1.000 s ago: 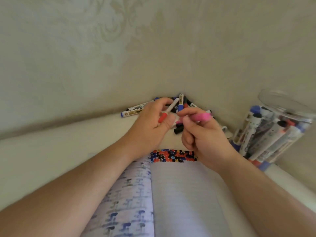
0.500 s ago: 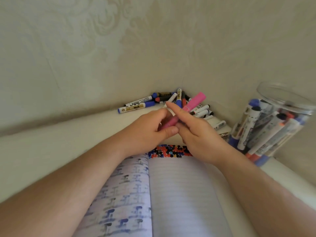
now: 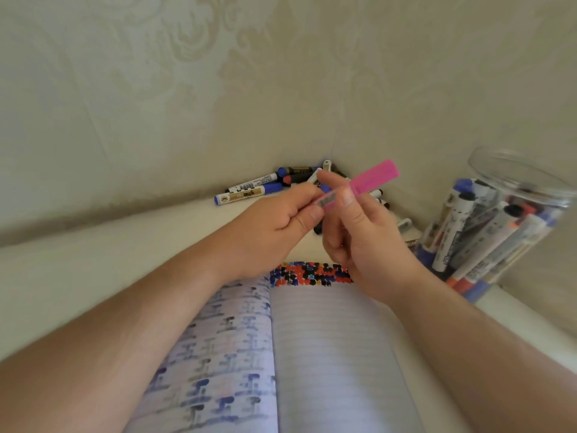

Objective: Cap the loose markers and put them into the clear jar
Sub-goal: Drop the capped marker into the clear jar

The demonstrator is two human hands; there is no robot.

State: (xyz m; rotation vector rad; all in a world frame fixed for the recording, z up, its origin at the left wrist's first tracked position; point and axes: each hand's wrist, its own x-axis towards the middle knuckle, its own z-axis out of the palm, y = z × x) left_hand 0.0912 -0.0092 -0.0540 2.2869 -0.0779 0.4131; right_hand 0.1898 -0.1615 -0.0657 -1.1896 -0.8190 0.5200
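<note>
While both hands meet above the far corner of the pale surface point(image 3: 78, 276), the flat pink highlighter marker point(image 3: 365, 184) is held between them: right hand point(image 3: 368, 242) pinches it between thumb and forefinger, left hand point(image 3: 278, 220) fingers grasp its lower end. Capping looks done or nearly so. Next move: carry it right, drop it into the clear plastic jar point(image 3: 512, 214), already holding markers. Loose markers point(image 3: 249, 192) heaped in the corner. Open lined notebook point(image 3: 327, 354) at near edge; patterned wallpaper wall point(image 3: 218, 89) behind.
</note>
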